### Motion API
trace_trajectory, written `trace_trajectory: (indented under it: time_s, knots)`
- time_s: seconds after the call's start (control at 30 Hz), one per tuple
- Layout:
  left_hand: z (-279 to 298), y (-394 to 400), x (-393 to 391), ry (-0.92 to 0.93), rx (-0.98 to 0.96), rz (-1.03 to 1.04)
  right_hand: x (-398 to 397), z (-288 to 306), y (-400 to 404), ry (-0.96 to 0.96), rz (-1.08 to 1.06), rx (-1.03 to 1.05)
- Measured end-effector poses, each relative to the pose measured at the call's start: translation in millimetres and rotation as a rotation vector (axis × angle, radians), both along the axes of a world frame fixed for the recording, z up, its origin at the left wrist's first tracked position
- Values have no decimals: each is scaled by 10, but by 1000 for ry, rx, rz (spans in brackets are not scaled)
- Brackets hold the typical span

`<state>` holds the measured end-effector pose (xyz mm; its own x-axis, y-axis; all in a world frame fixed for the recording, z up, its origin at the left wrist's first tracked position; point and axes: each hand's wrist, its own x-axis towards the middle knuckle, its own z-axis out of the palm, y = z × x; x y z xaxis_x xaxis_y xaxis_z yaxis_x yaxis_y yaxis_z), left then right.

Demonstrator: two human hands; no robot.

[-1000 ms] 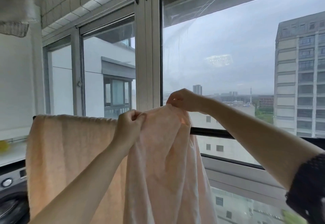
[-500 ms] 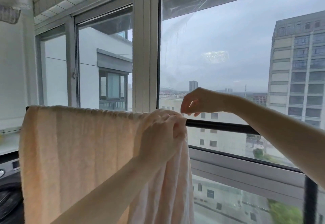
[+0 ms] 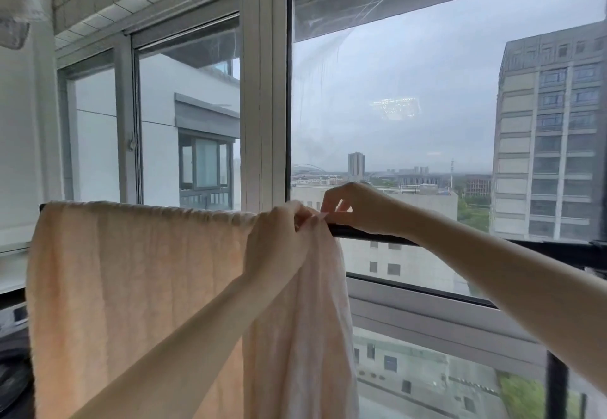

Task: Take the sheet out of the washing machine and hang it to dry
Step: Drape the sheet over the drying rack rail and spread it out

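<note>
Both hands pinch the sheet [image 3: 138, 287] on the rail [image 3: 460, 244]: left hand [image 3: 279, 244] bunching it, right hand [image 3: 358, 208] at its edge.

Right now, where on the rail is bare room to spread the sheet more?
The rail is bare from the right hand to the far post. Leftward it is crowded: the sheet covers it, bunched under the left hand.

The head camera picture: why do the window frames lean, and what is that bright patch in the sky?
Head view: wide-angle distortion tilts the window frame; the bright patch looks like a reflection on the glass; daylight from behind glows through the sheet and leaves the left hand and right hand evenly lit, slightly soft.
</note>
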<state>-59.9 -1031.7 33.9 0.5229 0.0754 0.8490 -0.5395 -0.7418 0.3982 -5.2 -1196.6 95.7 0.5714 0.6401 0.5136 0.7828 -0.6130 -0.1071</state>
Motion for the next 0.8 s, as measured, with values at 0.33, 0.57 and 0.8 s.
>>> trace_trajectory:
  time_s: [0.33,0.57,0.8]
  knots:
    - [250,282,350,73,-127,-181,-108,127,-208,289,-56,505]
    - [-21,376,525,258,-39,-173,-233,230,-654,443,-62,730]
    - [-90,187,619,138,30,6,-474,271,-1284,392,-217,777]
